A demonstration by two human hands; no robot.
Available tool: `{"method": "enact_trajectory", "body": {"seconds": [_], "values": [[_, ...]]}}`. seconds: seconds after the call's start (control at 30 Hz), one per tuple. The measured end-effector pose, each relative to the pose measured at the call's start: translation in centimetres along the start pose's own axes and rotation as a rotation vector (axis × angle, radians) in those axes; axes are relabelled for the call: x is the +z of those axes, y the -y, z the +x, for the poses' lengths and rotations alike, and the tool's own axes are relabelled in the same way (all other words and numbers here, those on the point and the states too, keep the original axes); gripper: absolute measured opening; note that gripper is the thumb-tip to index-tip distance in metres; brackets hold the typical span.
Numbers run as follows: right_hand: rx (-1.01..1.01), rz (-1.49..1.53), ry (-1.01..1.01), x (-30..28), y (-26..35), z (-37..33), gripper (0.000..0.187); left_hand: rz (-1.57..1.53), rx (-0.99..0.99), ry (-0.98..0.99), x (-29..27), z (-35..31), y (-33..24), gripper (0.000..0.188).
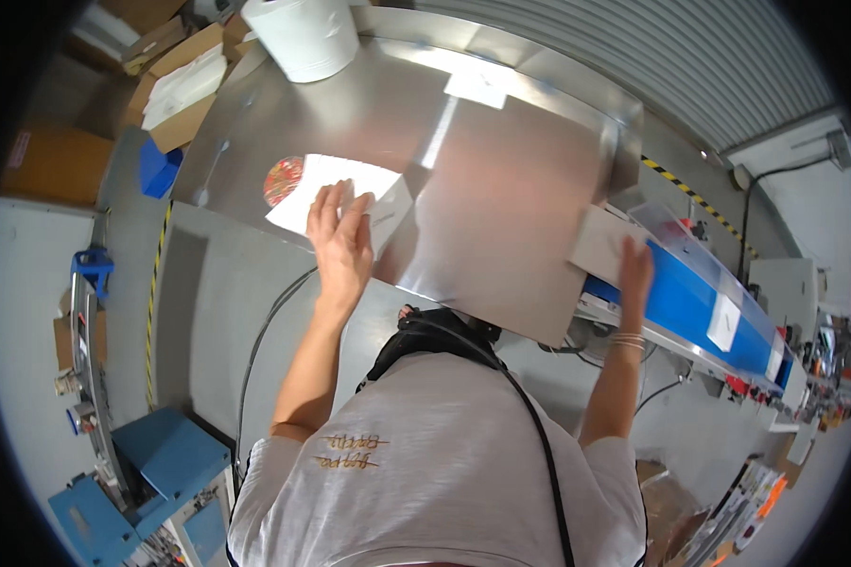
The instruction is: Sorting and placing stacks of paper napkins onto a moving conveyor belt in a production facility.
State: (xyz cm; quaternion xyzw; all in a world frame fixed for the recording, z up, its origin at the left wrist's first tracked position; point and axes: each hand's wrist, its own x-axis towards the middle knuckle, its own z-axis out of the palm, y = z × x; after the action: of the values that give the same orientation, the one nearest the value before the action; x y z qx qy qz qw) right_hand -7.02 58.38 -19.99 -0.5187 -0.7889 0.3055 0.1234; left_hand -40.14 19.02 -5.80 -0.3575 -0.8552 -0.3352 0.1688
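My left hand point(338, 236) lies on top of a stack of white flat packets point(388, 203) near the table's left front edge. Its fingers are stretched out and apart. A round red-patterned piece point(282, 181) shows partly from under the stack's left side. Off to the right, my right hand point(636, 269) is at the edge of a white flat packet point(600, 244), where the table's right side meets a blue conveyor belt point(676, 283). Motion smears its fingers, so their grip on the packet cannot be made out.
The steel table point(501, 227) has a raised rim at the back. A large white roll point(303, 38) stands at its far left, and a white paper point(477, 87) lies near the back. Another white packet point(724, 323) rests on the belt beside a clear guard. Open cardboard boxes point(184, 85) are at the left.
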Motion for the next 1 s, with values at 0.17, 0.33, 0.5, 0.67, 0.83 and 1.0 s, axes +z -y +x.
{"method": "enact_trajectory", "body": {"seconds": [0.17,0.33,0.5,0.67,0.83,1.0], "values": [[-0.162,-0.592,-0.583,-3.2,9.6,-4.3,0.058,-0.023,-0.008,0.003,0.1,0.3,-0.4,0.031],[-0.564,0.408,0.331,5.6,24.4,-6.0,0.041,-0.025,0.018,0.02,-0.1,0.0,-0.1,0.029],[-0.738,0.423,0.737,10.9,33.1,-6.6,0.046,-0.046,0.048,0.072,-0.4,-0.2,-0.1,0.026],[-0.691,0.5,0.853,11.6,31.6,-6.3,0.043,0.039,0.097,-0.01,0.1,0.5,0.8,0.039],[-0.248,0.715,0.541,9.2,26.3,-8.4,0.031,0.059,0.037,0.016,-1.2,0.6,2.0,0.032],[-0.122,0.764,-0.025,7.9,9.6,-2.8,0.028,0.044,0.031,0.028,-0.5,1.1,1.0,0.031]]}}
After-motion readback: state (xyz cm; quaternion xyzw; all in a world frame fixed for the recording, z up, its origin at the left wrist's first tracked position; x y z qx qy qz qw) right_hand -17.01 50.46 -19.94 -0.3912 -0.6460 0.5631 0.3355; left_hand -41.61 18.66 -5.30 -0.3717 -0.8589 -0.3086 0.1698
